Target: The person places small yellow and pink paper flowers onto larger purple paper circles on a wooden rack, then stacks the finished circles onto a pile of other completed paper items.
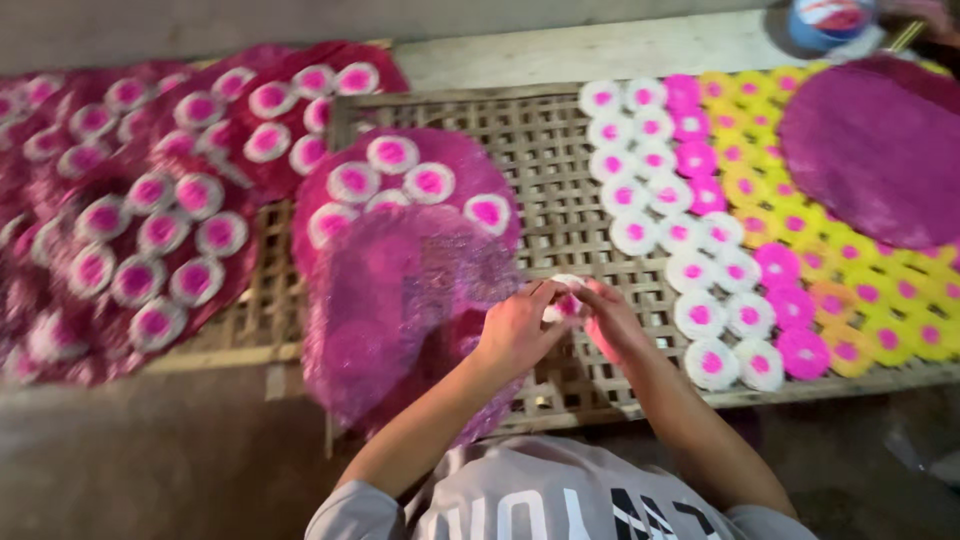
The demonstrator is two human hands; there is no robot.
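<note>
Small white disc with pink centre mostly hidden between fingertips of left hand and right hand; shape under fingers could not be told. Large pink sheet motion-blurred; lower edge hidden behind left forearm. Pink rounds at far left blurred, cut by left edge. Blue tub cut by top edge; contents unclear. Big pink round cut by right edge, covered yellow discs beneath. Grey shirt cut by bottom edge. Woven rack largely covered.

Bare woven rack between the magenta sheet and the white discs leaves passing room.
</note>
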